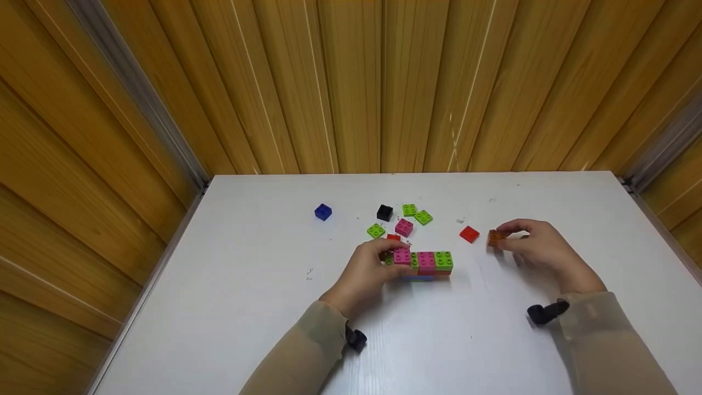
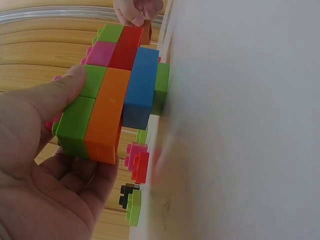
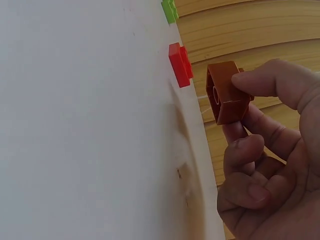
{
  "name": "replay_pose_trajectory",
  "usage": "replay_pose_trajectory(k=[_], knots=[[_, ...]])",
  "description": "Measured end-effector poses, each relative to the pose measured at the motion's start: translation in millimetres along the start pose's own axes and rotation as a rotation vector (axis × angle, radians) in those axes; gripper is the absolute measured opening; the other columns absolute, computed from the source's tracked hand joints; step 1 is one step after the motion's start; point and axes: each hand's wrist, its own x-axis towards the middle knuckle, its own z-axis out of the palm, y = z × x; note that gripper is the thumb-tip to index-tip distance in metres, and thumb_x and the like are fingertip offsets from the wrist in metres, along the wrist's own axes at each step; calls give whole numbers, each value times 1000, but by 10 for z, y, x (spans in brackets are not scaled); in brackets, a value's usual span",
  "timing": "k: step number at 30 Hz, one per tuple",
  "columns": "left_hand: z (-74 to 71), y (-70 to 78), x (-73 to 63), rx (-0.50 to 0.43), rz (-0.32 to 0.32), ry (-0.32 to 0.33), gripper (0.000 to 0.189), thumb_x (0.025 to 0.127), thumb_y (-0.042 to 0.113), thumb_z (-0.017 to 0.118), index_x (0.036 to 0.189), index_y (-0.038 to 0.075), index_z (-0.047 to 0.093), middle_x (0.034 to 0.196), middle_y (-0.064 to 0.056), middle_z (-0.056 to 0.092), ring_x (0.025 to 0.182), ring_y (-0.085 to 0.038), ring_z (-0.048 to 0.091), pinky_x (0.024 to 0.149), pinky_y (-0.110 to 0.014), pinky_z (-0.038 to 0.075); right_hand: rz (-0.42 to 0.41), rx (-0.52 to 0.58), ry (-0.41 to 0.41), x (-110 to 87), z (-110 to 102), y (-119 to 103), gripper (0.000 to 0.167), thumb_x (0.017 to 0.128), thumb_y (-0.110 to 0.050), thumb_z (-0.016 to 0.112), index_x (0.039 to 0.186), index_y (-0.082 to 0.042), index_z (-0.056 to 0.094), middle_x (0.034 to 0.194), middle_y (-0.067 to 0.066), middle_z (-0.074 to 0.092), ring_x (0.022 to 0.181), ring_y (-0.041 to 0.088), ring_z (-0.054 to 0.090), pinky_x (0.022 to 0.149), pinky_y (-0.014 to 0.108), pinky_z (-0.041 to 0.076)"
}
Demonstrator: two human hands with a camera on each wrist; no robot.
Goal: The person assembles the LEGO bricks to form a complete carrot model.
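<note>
My left hand [image 1: 370, 269] grips the left end of a block of stacked toy bricks [image 1: 426, 263]. In the left wrist view its thumb lies along the green bricks [image 2: 75, 125], with an orange brick [image 2: 107, 115], a blue brick [image 2: 141, 87] and a red brick [image 2: 126, 47] in the layers below. Pink and green studs face up on top. Off to the right, my right hand [image 1: 535, 247] pinches a brown brick [image 3: 229, 92] between thumb and fingers. Its hollow underside faces the table, and it is held raised above the surface in the right wrist view.
A flat red brick [image 1: 469, 234] lies between the hands. Behind the stack are a pink brick [image 1: 404, 227], a black brick [image 1: 385, 213] and several flat green bricks [image 1: 376, 230]. A dark blue brick [image 1: 323, 212] sits farther left on the white table [image 1: 247, 263].
</note>
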Motion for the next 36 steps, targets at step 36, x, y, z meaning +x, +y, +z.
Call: replay_pose_trajectory(k=[36], knots=[[9, -30, -31, 18, -20, -39, 46, 98, 25, 91, 140, 38, 77, 149, 8, 69, 139, -19, 61, 127, -47, 53, -308, 137, 86, -222, 412, -504, 43, 98, -19, 89, 138, -7, 78, 98, 3, 70, 81, 9, 57, 64, 22, 47]])
